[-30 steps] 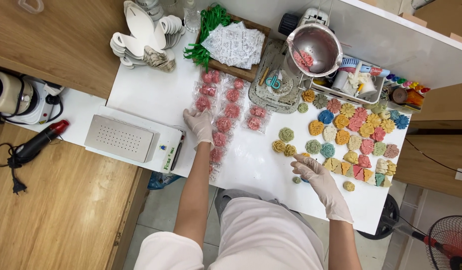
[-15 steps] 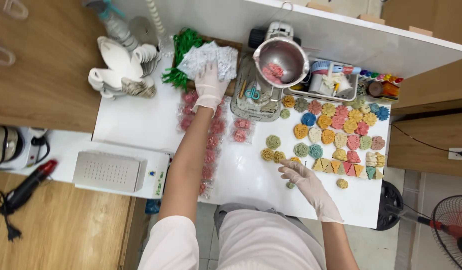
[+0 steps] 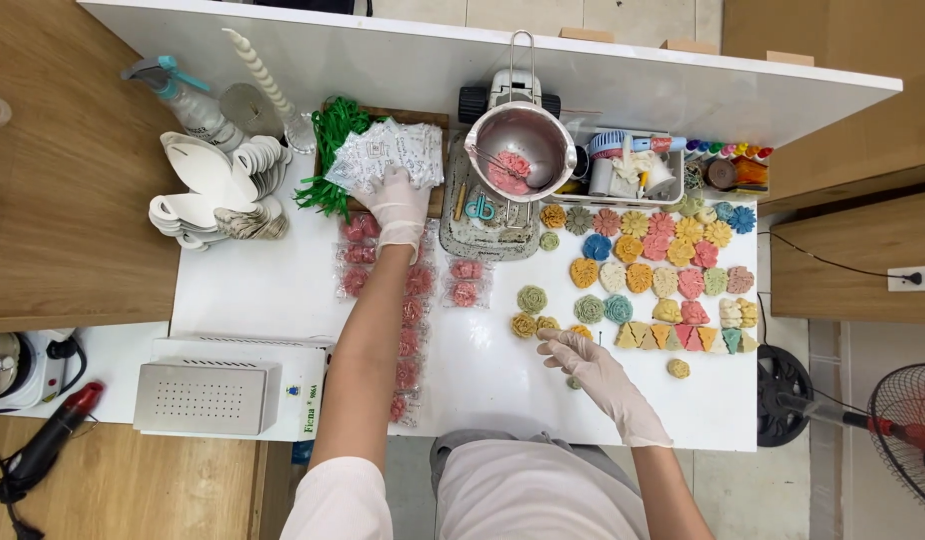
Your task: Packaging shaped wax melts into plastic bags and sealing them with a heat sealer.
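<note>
Reaching far across the white bench (image 3: 283, 290), your gloved left hand (image 3: 401, 205) rests on the heap of small white printed sachets (image 3: 383, 155); whether its fingers close on one cannot be told. Your gloved right hand (image 3: 588, 360) lies loosely open, fingertips touching a yellow flower-shaped soap (image 3: 548, 325). Rows of pink soaps in clear bags (image 3: 413, 300) run beneath your left forearm. Multicoloured moulded soaps (image 3: 673, 270) lie to the right, below a steel pot (image 3: 528, 140).

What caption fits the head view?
Gloved left hand on white packets; right hand by coloured flower pieces.
</note>
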